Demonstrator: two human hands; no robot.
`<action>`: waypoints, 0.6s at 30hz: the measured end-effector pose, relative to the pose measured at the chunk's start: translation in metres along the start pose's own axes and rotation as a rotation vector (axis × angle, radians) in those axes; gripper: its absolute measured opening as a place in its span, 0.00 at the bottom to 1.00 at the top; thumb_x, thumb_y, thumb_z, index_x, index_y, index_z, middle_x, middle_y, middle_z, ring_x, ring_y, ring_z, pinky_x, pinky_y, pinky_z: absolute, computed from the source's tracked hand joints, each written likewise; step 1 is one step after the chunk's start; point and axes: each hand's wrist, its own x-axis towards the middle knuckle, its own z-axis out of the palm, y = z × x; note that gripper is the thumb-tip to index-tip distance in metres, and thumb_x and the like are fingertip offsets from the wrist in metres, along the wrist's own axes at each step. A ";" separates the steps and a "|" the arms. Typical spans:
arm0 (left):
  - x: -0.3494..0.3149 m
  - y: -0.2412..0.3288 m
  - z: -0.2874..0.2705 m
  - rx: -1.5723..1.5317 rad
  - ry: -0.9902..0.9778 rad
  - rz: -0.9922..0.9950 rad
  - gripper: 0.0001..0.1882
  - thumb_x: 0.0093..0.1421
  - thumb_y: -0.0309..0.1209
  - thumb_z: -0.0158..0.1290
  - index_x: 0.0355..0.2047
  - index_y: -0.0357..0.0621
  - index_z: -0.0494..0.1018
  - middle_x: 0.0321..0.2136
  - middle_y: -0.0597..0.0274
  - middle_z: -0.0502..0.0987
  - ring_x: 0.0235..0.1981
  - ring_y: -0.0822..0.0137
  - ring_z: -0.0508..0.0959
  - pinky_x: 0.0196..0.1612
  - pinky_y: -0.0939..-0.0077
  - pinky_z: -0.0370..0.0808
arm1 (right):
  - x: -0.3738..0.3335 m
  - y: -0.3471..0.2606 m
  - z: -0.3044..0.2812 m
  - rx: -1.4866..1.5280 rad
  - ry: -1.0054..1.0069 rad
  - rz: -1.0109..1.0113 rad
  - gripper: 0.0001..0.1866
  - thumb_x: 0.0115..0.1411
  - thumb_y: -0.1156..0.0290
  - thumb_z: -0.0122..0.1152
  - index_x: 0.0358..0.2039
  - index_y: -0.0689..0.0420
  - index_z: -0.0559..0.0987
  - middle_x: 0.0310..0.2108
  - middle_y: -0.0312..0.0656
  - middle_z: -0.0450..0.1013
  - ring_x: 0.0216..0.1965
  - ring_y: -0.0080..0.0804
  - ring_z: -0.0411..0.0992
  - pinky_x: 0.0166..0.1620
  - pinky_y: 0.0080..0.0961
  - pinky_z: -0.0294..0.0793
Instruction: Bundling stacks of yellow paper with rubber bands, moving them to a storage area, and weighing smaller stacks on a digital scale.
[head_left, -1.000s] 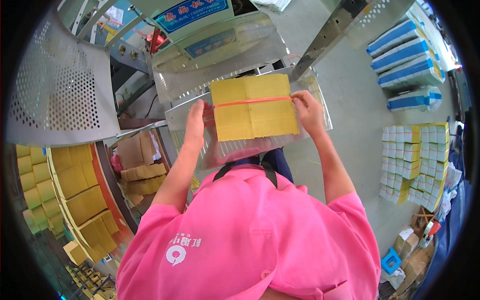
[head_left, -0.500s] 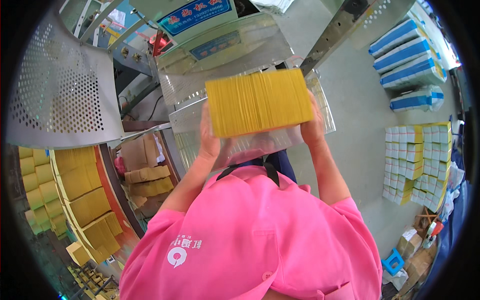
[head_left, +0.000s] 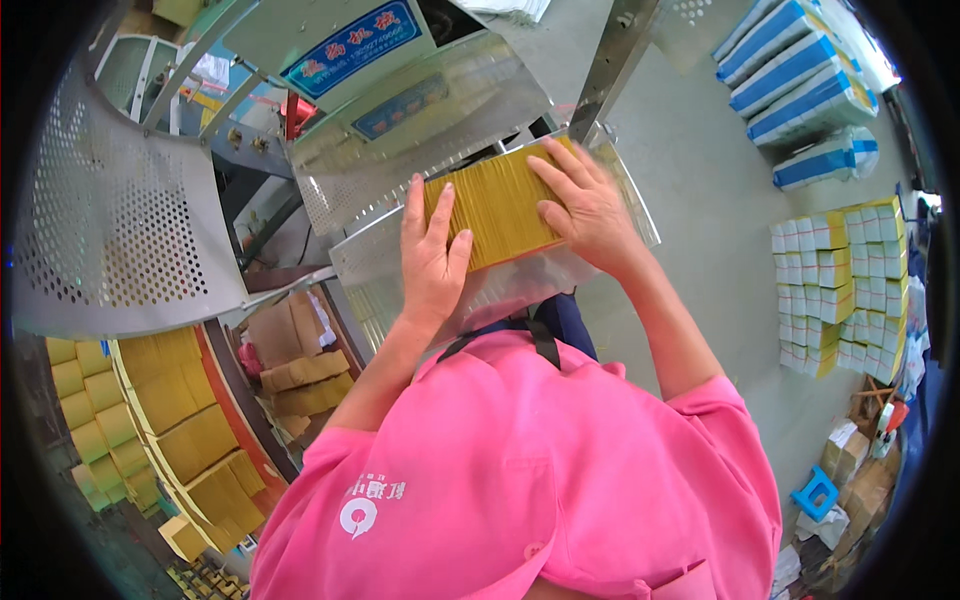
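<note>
A thick block of yellow paper sheets [head_left: 497, 205], edges facing up, rests on a shiny metal tray [head_left: 360, 262] in front of me. My left hand [head_left: 432, 255] lies against the block's left end, its fingers spread and touching the top. Over the right end is my right hand [head_left: 592, 208], fingers apart and laid on the sheets' edges, slightly blurred. Neither hand is wrapped round the block. The far right corner of the block is partly covered by my right fingers.
A clear guard [head_left: 425, 130] and machine housing [head_left: 350, 50] stand beyond the tray. Left are a perforated metal panel [head_left: 130, 220] and rows of yellow paper [head_left: 185, 390]. Banded bundles [head_left: 835, 285], blue-white packages [head_left: 805, 100] and a blue stool [head_left: 815, 493] sit at right.
The paper block has gone down onto the tray. My hands have let go of its two ends and moved onto its top, fingers spreading. The whole view has shifted a little.
</note>
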 end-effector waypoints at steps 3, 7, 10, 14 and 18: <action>-0.004 -0.005 0.002 -0.026 -0.091 0.019 0.39 0.62 0.28 0.47 0.71 0.41 0.42 0.71 0.51 0.45 0.72 0.56 0.47 0.70 0.63 0.46 | -0.012 0.011 -0.010 0.358 0.067 0.080 0.31 0.58 0.71 0.57 0.64 0.51 0.66 0.68 0.45 0.57 0.68 0.45 0.54 0.68 0.40 0.53; -0.022 -0.089 0.006 -1.133 0.245 -0.469 0.33 0.71 0.43 0.35 0.71 0.45 0.42 0.71 0.57 0.46 0.71 0.59 0.49 0.71 0.60 0.46 | -0.018 0.055 0.017 1.267 0.450 0.281 0.23 0.69 0.68 0.48 0.64 0.58 0.65 0.66 0.42 0.59 0.66 0.34 0.57 0.66 0.29 0.55; -0.067 -0.150 0.028 -0.389 -0.040 -0.346 0.31 0.69 0.43 0.45 0.67 0.41 0.54 0.65 0.55 0.58 0.65 0.61 0.60 0.66 0.61 0.58 | -0.019 0.085 0.084 1.212 0.314 0.339 0.23 0.70 0.59 0.47 0.58 0.60 0.72 0.58 0.41 0.69 0.60 0.32 0.64 0.64 0.29 0.59; -0.094 -0.201 0.087 -0.865 0.107 -0.570 0.31 0.66 0.43 0.49 0.64 0.42 0.58 0.62 0.56 0.62 0.61 0.61 0.64 0.61 0.61 0.64 | -0.025 0.059 0.115 1.411 0.278 0.409 0.23 0.70 0.58 0.47 0.60 0.55 0.71 0.58 0.37 0.69 0.58 0.25 0.64 0.62 0.24 0.60; -0.071 -0.160 0.096 -1.148 0.266 -0.595 0.30 0.67 0.45 0.48 0.63 0.41 0.59 0.60 0.58 0.65 0.60 0.62 0.66 0.59 0.60 0.67 | -0.049 0.069 0.092 1.437 0.400 0.424 0.23 0.71 0.58 0.45 0.61 0.56 0.71 0.57 0.36 0.69 0.58 0.22 0.64 0.62 0.22 0.59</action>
